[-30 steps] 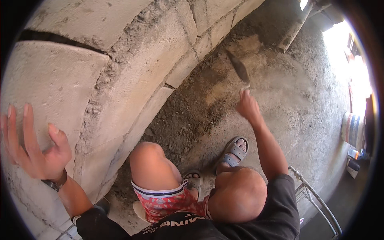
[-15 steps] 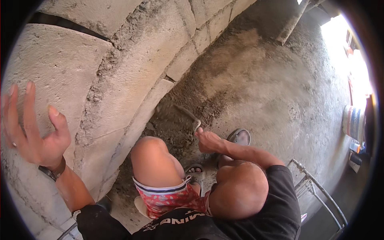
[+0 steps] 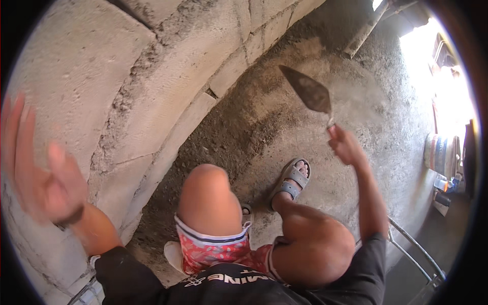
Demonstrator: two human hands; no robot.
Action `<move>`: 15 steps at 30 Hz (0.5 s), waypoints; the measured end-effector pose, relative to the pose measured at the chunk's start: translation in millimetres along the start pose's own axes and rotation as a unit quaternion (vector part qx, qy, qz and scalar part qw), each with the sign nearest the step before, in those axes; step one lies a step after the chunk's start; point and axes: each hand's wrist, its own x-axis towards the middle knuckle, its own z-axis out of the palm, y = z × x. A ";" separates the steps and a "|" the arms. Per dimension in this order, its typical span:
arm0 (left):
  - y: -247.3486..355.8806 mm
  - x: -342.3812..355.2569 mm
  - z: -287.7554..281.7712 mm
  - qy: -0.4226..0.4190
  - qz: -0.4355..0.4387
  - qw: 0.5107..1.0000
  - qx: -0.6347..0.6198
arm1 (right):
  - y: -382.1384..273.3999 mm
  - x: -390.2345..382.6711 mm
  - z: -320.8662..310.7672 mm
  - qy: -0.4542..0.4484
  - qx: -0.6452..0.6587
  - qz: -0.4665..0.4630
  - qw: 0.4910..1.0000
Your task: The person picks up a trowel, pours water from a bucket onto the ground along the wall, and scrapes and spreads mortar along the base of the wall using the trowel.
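Observation:
My right hand (image 3: 345,146) is closed round the handle of a pointed metal trowel (image 3: 310,91), which I hold out over the rough concrete floor (image 3: 274,127). My left hand (image 3: 43,168), slightly blurred, has its fingers apart and nothing in them. It is at the pale block wall (image 3: 91,81) on the left; whether it touches the surface I cannot tell. Loose dirt and rubble (image 3: 198,142) lie along the foot of the wall, just beyond my left knee.
My sandalled foot (image 3: 294,180) rests on the floor between the wall and trowel. A grey pole (image 3: 363,35) leans at the top right. A striped bucket or sack (image 3: 439,152) and small items stand at the right. A metal tubular frame (image 3: 414,244) is at the lower right.
The trowel swept left into the dirt by the wall half a second ago and is now back up and right with my right hand. My left hand stays open at the wall.

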 end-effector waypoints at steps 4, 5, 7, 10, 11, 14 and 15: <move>7.6 -47.3 -11.8 0.202 -0.043 0.970 -0.125 | -2.4 10.9 -73.1 0.001 -0.203 -0.027 0.979; 7.2 -59.7 -13.7 0.201 -0.033 0.971 -0.125 | 3.4 15.9 -79.8 0.010 -0.247 -0.020 0.969; 2.7 -76.7 -13.5 0.223 -0.056 0.969 -0.090 | 25.6 26.6 -80.5 0.073 -0.308 -0.046 0.947; -2.2 -87.6 -9.5 0.254 -0.116 0.960 -0.001 | 67.3 46.7 -18.8 0.167 -0.347 -0.143 0.912; -1.3 -88.5 -8.7 0.248 -0.140 0.958 0.009 | 76.3 51.3 14.4 0.222 -0.374 -0.174 0.883; -2.7 -88.9 -3.2 0.139 -0.085 0.982 0.093 | 72.4 44.6 128.3 0.220 -0.395 -0.116 0.884; -3.1 -90.1 -1.2 0.150 -0.099 0.980 0.085 | 61.5 36.3 162.3 0.179 -0.266 -0.055 0.946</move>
